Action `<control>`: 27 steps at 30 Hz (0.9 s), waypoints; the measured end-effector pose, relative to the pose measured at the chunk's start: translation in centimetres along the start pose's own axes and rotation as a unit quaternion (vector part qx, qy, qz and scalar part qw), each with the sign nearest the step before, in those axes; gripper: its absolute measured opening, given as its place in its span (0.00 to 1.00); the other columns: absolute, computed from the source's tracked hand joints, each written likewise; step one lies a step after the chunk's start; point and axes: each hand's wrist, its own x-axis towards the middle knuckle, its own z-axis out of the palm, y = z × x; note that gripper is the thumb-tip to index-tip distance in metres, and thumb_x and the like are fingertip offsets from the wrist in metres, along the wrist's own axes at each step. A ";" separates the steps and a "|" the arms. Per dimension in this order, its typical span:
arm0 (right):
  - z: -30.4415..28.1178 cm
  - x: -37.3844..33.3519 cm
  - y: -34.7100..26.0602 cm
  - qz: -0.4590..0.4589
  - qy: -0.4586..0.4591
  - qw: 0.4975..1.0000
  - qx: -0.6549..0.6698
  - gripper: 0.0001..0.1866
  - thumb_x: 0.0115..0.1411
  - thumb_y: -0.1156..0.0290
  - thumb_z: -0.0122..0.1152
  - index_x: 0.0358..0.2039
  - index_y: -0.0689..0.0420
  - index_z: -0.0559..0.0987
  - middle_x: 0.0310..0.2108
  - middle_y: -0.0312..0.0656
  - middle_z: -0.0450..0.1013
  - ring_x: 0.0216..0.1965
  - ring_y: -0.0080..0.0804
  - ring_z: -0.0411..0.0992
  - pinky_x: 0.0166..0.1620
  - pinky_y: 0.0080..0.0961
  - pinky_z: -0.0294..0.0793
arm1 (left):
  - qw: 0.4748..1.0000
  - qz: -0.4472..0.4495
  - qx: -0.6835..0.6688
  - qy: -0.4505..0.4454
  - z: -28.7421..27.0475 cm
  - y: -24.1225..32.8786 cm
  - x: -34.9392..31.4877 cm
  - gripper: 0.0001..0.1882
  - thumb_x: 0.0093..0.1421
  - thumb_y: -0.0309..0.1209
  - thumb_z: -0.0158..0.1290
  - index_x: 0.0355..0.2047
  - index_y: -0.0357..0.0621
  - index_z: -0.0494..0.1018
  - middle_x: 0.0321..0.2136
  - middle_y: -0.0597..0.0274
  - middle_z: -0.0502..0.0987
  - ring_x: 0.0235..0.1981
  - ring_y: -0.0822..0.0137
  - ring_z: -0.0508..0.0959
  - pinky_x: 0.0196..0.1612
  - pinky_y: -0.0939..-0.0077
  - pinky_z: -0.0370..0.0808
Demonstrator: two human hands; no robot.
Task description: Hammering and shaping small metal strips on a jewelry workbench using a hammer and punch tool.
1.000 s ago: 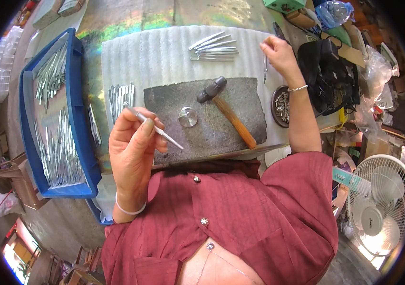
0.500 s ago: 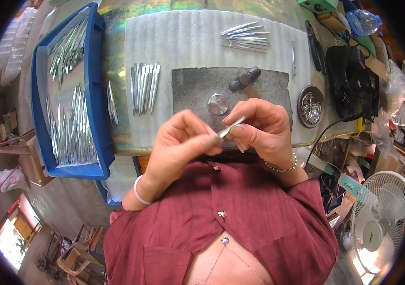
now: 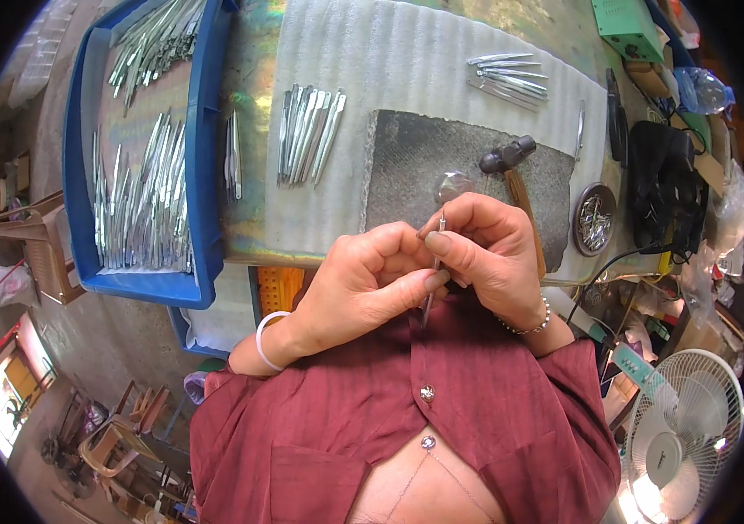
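Note:
In front of my chest, a slim silver metal piece point(image 3: 441, 225) stands nearly upright, pinched in both hands. My left hand point(image 3: 363, 275) grips its lower part between thumb and fingers. My right hand point(image 3: 494, 253) pinches it near the top end. Just beyond my fingers, a shiny round metal disc point(image 3: 455, 185) rests on a dark grey slab point(image 3: 403, 166), partly hidden by my right hand. A hammer point(image 3: 506, 155) lies on that slab, its wooden handle point(image 3: 525, 218) running behind the right hand. Similar slim pieces point(image 3: 309, 135) lie in a row left of the slab.
A blue tray point(image 3: 206, 175) of slim metal pieces stands at the left. More pieces point(image 3: 512, 68) fan out on the white foam sheet point(image 3: 398, 52) farther back. To the right are a round dish point(image 3: 578, 225) of small silver parts, black pliers point(image 3: 616, 122) and a white fan point(image 3: 686, 428).
The held piece has turned from slanted to nearly upright between my fingers. The view has shifted, so the table things sit farther right, and more of the hammer's handle shows.

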 end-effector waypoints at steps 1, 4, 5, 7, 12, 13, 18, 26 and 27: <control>0.0 0.1 -0.1 0.000 0.001 1.000 -0.003 0.04 0.58 0.76 0.59 0.32 0.63 0.74 0.25 0.34 0.73 0.26 0.14 0.70 0.27 0.12 0.71 | 1.000 0.002 -0.001 -0.002 -0.1 0.0 0.1 0.07 0.60 0.19 0.50 0.39 0.34 0.67 0.30 0.58 0.77 0.33 0.71 0.77 0.37 0.79 0.75; -0.2 0.6 -0.1 0.011 -0.010 1.000 -0.009 0.04 0.58 0.77 0.59 0.32 0.63 0.74 0.27 0.35 0.74 0.27 0.16 0.71 0.28 0.13 0.72 | 0.999 -0.003 -0.036 -0.007 -0.4 0.0 0.3 0.05 0.60 0.21 0.50 0.36 0.33 0.67 0.33 0.58 0.78 0.36 0.74 0.77 0.39 0.82 0.75; -0.1 0.7 -0.1 -0.001 -0.002 1.000 -0.026 0.05 0.58 0.77 0.59 0.33 0.64 0.74 0.28 0.35 0.74 0.27 0.16 0.71 0.28 0.13 0.72 | 1.000 0.009 -0.022 -0.009 -0.5 0.1 0.4 0.04 0.60 0.20 0.50 0.35 0.33 0.67 0.33 0.58 0.78 0.35 0.75 0.77 0.38 0.82 0.75; 0.2 0.6 -0.3 -0.010 0.003 0.999 -0.034 0.05 0.58 0.77 0.59 0.34 0.64 0.74 0.29 0.36 0.74 0.28 0.16 0.71 0.28 0.13 0.73 | 0.999 0.044 0.022 -0.009 -0.7 0.0 0.5 0.04 0.60 0.20 0.50 0.35 0.34 0.67 0.31 0.59 0.79 0.34 0.76 0.77 0.36 0.83 0.75; 0.5 1.1 -1.0 -0.022 -0.002 0.998 -0.064 0.05 0.58 0.76 0.59 0.34 0.63 0.75 0.29 0.35 0.74 0.29 0.15 0.71 0.31 0.12 0.72 | 0.994 0.079 0.076 0.000 -0.9 0.3 0.7 0.04 0.60 0.20 0.50 0.35 0.34 0.67 0.27 0.61 0.79 0.31 0.78 0.77 0.34 0.85 0.74; 0.4 1.3 -0.9 -0.024 0.003 0.998 -0.056 0.05 0.58 0.76 0.60 0.34 0.63 0.75 0.29 0.35 0.74 0.29 0.15 0.70 0.31 0.12 0.72 | 0.997 0.069 0.043 -0.003 -0.9 0.4 0.8 0.04 0.61 0.21 0.49 0.35 0.34 0.67 0.28 0.60 0.79 0.31 0.77 0.77 0.34 0.84 0.74; 0.1 1.8 -0.9 -0.014 0.024 1.000 -0.012 0.05 0.58 0.76 0.60 0.34 0.63 0.76 0.29 0.33 0.73 0.30 0.14 0.69 0.32 0.12 0.70 | 0.994 -0.008 -0.104 -0.022 -0.7 1.5 1.4 0.04 0.63 0.23 0.47 0.37 0.34 0.67 0.29 0.59 0.78 0.31 0.77 0.77 0.34 0.84 0.74; -0.2 1.5 -1.3 -0.045 0.029 0.998 -0.038 0.04 0.58 0.76 0.61 0.33 0.62 0.76 0.28 0.33 0.74 0.29 0.14 0.69 0.32 0.13 0.70 | 0.998 0.034 -0.026 -0.048 -0.8 1.1 2.1 0.04 0.63 0.23 0.47 0.37 0.34 0.66 0.30 0.57 0.77 0.30 0.76 0.76 0.33 0.82 0.74; -0.2 1.5 -1.2 -0.046 0.030 0.998 -0.036 0.04 0.58 0.76 0.61 0.33 0.62 0.76 0.28 0.33 0.74 0.29 0.14 0.69 0.32 0.13 0.70 | 0.998 0.033 -0.025 -0.049 -0.8 1.1 2.2 0.04 0.63 0.23 0.47 0.37 0.34 0.66 0.30 0.57 0.77 0.30 0.76 0.76 0.33 0.82 0.74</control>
